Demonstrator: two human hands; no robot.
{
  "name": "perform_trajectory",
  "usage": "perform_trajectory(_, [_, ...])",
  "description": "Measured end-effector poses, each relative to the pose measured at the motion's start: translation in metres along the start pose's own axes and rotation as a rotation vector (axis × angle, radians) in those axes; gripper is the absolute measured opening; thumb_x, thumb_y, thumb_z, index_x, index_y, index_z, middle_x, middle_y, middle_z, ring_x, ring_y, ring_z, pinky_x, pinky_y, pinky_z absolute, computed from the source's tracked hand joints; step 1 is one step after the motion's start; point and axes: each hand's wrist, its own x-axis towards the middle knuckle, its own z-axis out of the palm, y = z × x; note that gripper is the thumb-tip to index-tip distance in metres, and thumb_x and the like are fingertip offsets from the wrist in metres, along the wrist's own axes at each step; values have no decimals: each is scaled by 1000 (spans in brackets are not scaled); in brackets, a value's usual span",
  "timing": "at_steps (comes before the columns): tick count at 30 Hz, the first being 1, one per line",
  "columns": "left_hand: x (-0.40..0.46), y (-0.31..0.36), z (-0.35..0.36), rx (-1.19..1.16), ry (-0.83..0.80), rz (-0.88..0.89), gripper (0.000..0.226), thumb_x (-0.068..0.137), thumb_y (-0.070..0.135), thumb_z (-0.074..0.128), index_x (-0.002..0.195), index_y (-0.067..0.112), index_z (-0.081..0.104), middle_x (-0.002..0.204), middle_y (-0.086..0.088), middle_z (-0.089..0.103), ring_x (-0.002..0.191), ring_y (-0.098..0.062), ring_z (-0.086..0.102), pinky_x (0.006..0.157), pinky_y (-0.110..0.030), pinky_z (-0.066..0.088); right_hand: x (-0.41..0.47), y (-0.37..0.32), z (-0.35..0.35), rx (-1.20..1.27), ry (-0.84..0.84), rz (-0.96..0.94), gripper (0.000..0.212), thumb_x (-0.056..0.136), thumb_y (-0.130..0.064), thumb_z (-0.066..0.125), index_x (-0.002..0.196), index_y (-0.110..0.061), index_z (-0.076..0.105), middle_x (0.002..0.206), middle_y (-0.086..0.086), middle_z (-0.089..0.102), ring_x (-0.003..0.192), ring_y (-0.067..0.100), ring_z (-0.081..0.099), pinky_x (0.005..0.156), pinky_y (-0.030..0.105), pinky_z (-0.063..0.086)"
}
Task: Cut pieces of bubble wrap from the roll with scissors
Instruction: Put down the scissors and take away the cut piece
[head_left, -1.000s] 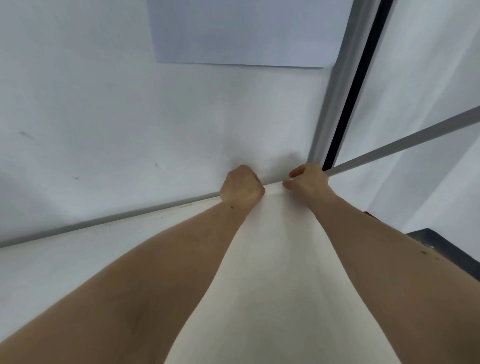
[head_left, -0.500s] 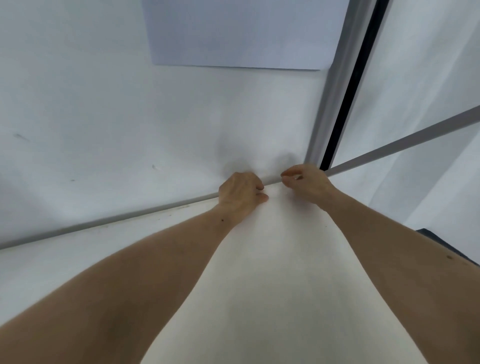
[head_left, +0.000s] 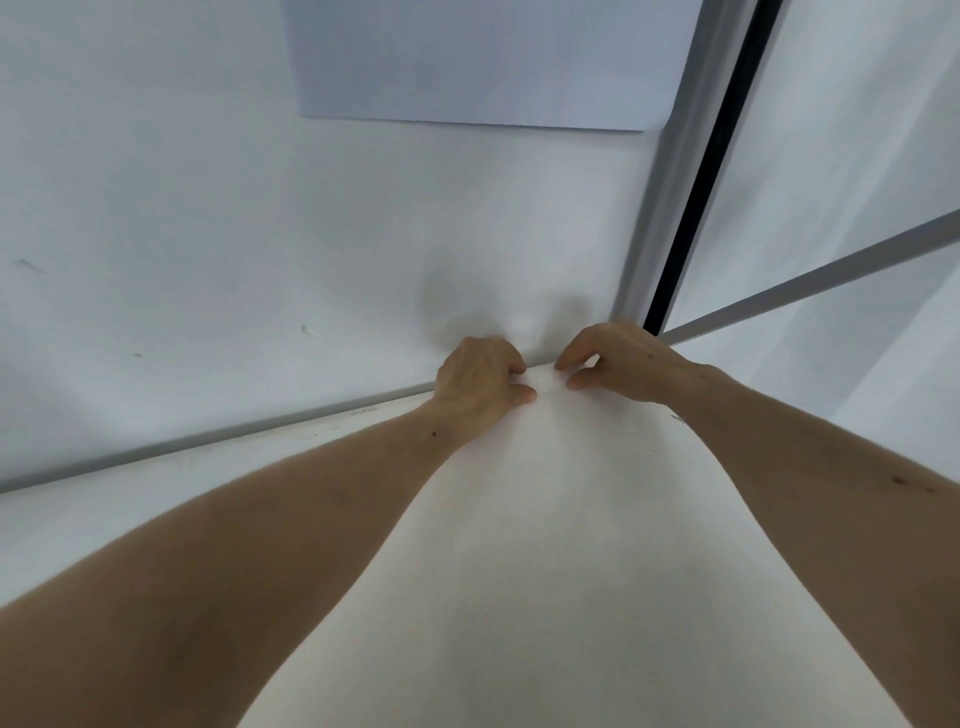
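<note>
The left hand (head_left: 480, 382) and right hand (head_left: 618, 364) pinch the far edge of a white sheet (head_left: 550, 545) with curled fingers (head_left: 563, 362), probably to pull it out for cutting.

We see the white wall (head_left: 208, 208) close off the far side right behind both hands, and the grey post (head_left: 670, 208) blocks the right corner. Open surface (head_left: 130, 519) lies to the left, and the white sheet (head_left: 545, 571) between our forearms.
</note>
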Motion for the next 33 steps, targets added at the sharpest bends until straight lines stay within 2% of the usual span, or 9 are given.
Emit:
perform_trajectory(4, [0, 2, -2, 33, 5, 6, 31, 84, 32, 73, 113, 22, 72, 116, 2, 65, 113, -20, 56, 84, -30, 46, -2, 4, 1, 54, -13, 26, 45, 78, -26, 80, 122, -27, 69, 119, -7, 67, 104, 12, 61, 90, 27, 51])
perform_trajectory(7, [0, 3, -1, 42, 3, 2, 31, 83, 34, 74, 111, 23, 72, 113, 3, 66, 110, -20, 57, 80, -29, 46, -4, 5, -1, 75, -7, 8, 40, 82, -24, 77, 122, -25, 70, 121, -7, 68, 104, 8, 61, 91, 24, 49])
perform_trajectory(10, [-1, 5, -2, 57, 2, 5, 34, 83, 41, 71, 113, 25, 71, 114, 5, 65, 111, -19, 56, 79, -29, 44, -4, 4, 1, 50, 16, -23, 28, 88, -13, 71, 116, -16, 74, 122, 2, 70, 109, 17, 65, 96, 25, 48])
perform_trajectory(13, [-3, 6, -3, 70, 26, 13, 36, 86, 47, 66, 116, 29, 70, 118, 8, 64, 115, -16, 54, 84, -29, 44, -3, 4, 4, -19, 43, -63, 23, 90, -6, 68, 111, -9, 75, 122, 7, 70, 112, 21, 65, 89, 12, 39])
perform_trajectory(20, [-8, 4, -3, 113, 23, 27, 34, 89, 41, 64, 121, 33, 67, 127, 11, 61, 119, -15, 53, 85, -28, 41, -8, 2, 7, -110, 20, -151, 26, 98, -16, 56, 118, -10, 72, 130, 9, 64, 114, 22, 61, 87, 13, 33])
perform_trajectory(22, [-8, 4, -3, 101, 18, 13, 38, 86, 39, 67, 123, 33, 65, 127, 11, 61, 119, -15, 53, 85, -27, 41, -10, 1, 8, -109, 15, -168, 30, 101, -20, 50, 116, -5, 71, 124, 10, 66, 111, 24, 61, 92, 24, 40])
perform_trajectory(24, [-7, 6, -4, 90, 15, -1, 39, 83, 41, 70, 122, 33, 66, 125, 11, 61, 118, -15, 53, 87, -28, 43, -10, 4, 11, -91, 37, -183, 28, 102, -18, 48, 109, -2, 70, 105, 8, 71, 95, 25, 63, 83, 33, 45])
perform_trajectory(27, [-7, 7, -4, 63, 16, -15, 38, 84, 49, 68, 118, 33, 68, 122, 11, 62, 117, -15, 54, 88, -31, 44, -9, 9, 14, -61, 74, -180, 21, 100, -15, 54, 105, -6, 71, 88, -1, 68, 76, 16, 57, 70, 21, 38])
perform_trajectory(33, [-8, 7, -4, 64, 24, -20, 35, 85, 47, 67, 117, 32, 69, 120, 9, 63, 116, -16, 55, 86, -30, 44, -4, 7, 16, 5, 106, -98, 27, 96, -16, 62, 121, -10, 70, 119, 5, 71, 106, 22, 65, 88, 21, 41])
